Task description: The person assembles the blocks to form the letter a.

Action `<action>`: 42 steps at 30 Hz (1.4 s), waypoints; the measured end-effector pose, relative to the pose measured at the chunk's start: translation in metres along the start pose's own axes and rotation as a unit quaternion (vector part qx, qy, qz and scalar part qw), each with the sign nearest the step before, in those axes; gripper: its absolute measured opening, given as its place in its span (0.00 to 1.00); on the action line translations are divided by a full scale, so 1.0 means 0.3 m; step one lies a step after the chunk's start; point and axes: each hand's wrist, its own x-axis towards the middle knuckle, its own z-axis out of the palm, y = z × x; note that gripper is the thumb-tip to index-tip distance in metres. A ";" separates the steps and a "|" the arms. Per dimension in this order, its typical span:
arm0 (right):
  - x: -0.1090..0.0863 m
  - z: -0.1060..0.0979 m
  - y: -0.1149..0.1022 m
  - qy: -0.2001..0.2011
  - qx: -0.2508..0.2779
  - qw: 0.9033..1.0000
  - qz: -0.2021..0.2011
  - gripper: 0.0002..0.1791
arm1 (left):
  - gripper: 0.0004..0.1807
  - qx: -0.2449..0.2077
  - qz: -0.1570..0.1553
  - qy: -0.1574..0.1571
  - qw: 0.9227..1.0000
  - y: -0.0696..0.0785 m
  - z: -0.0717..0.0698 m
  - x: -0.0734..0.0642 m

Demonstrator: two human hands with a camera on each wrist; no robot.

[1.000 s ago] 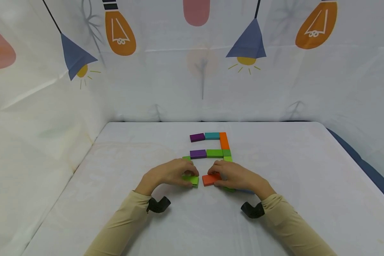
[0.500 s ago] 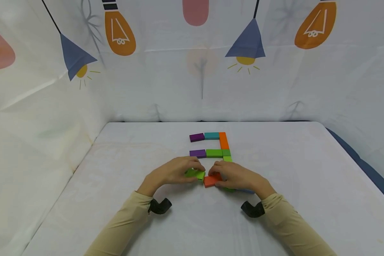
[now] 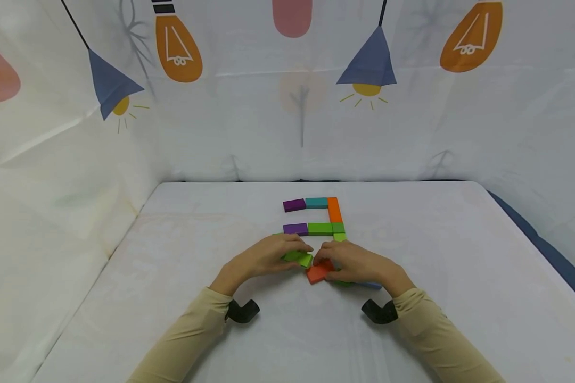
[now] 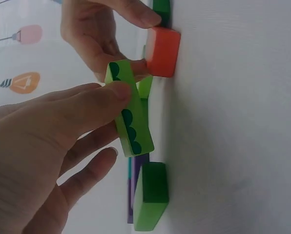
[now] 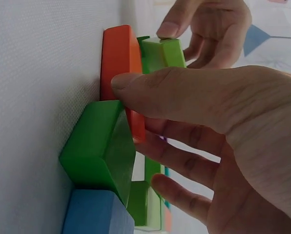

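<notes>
My left hand (image 3: 263, 258) pinches a light green block (image 4: 135, 117) with a dark green scalloped pattern along one side. It is raised off the table and tilted in the left wrist view. Just to its right, my right hand (image 3: 359, 261) grips a red-orange block (image 5: 117, 58) between thumb and fingers, low at the tabletop. The two blocks are close together, end toward end. Beside the right thumb are a dark green block (image 5: 94, 146) and a blue block (image 5: 92, 212). Another green block (image 4: 154, 195) stands on the table below the left hand.
Beyond the hands, a row of blocks lies on the white table (image 3: 441, 239): purple (image 3: 295, 229) and green (image 3: 320, 229), joined to an orange block (image 3: 334, 210). Farther back are a teal block (image 3: 316, 202) and a dark purple one (image 3: 294, 205). A printed curtain (image 3: 249, 117) hangs behind.
My left hand has lifted the light green block and carried it right, toward the red-orange block, tilting it. The red-orange block has turned slightly in my right hand, which has barely moved.
</notes>
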 end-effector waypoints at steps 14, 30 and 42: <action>-0.003 0.001 0.002 0.000 -0.004 1.000 -0.002 0.15 | 0.15 0.000 -0.002 -0.010 1.000 -0.014 0.027 0.001; -0.007 -0.009 -0.014 -0.013 -0.003 1.000 0.016 0.15 | 0.17 0.010 -0.064 -0.009 0.998 -0.035 -0.002 -0.018; 0.004 0.007 -0.035 -0.004 -0.015 0.999 0.032 0.23 | 0.28 -0.005 -0.185 -0.011 0.983 -0.131 -0.041 -0.076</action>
